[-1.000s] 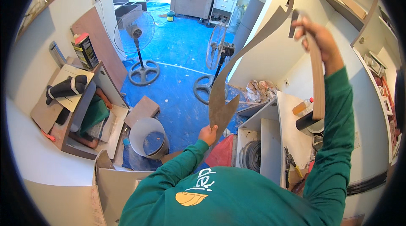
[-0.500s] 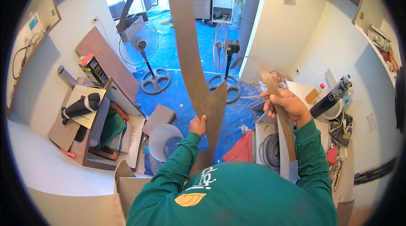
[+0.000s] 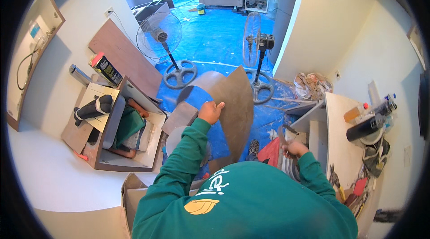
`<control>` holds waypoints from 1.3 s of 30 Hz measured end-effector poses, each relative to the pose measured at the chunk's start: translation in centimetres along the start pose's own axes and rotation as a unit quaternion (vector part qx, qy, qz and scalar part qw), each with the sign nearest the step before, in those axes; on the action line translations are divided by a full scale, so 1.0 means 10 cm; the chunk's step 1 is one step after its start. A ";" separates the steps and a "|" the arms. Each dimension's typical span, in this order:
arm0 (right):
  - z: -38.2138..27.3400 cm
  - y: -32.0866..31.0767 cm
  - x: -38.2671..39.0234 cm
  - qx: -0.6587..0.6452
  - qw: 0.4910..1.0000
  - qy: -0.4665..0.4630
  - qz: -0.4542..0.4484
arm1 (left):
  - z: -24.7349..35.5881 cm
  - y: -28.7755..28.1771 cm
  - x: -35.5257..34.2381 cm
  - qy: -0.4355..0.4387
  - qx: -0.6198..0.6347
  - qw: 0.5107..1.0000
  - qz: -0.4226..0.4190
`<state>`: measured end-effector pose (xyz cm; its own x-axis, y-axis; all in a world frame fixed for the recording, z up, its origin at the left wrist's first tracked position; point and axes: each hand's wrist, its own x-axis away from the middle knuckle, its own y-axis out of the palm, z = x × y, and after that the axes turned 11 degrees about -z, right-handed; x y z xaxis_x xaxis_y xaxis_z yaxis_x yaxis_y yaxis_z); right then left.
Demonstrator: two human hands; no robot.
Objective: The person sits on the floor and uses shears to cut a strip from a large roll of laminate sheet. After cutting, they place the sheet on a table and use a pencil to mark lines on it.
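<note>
My left hand (image 3: 211, 113) is closed on the edge of a wide, thin brown laminate sheet (image 3: 237, 109). The sheet curls over on the far left and comes to a point at its top; its lower end runs down in front of my body. Off to the right and lower, my right hand (image 3: 295, 148) grips a narrow brown strip (image 3: 281, 135), most of which is hidden from this angle. Just beyond that hand are an open white cabinet box (image 3: 319, 134) and a red piece of material (image 3: 270, 151) on the floor.
Two pedestal fans (image 3: 160, 35) (image 3: 259, 42) stand ahead on blue floor sheeting (image 3: 206, 49). At left, an open cabinet (image 3: 154, 149) bears a can (image 3: 105, 70) and a black roll (image 3: 94, 107). Bottles (image 3: 356, 112), a black cylinder (image 3: 365, 128) and pliers (image 3: 335, 178) lie at right.
My right hand has dropped toward my body with the narrow strip. The wide sheet, upright before, has bent down and curled over. The view has shifted, so the room sits further right.
</note>
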<state>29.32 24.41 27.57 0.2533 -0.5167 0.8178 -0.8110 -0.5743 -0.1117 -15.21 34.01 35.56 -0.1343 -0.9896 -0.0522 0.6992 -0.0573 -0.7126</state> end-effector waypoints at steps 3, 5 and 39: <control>0.35 -0.25 -0.60 -0.012 0.998 0.059 -0.013 | 0.34 -0.43 -0.45 -0.035 -0.039 0.993 -0.104; 0.40 -0.47 -1.02 0.045 0.993 0.097 -0.057 | 0.36 -0.66 -0.83 0.002 0.019 0.993 -0.120; -1.61 -1.42 -3.15 -0.075 0.953 0.288 0.061 | -0.50 -4.34 -7.03 0.141 0.247 0.958 -0.043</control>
<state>24.35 59.08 12.47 -0.1445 -0.1149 0.9828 -0.8933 -0.4121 -0.1795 -39.65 106.71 66.70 -0.3424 -0.9070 -0.2453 0.9143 -0.2615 -0.3094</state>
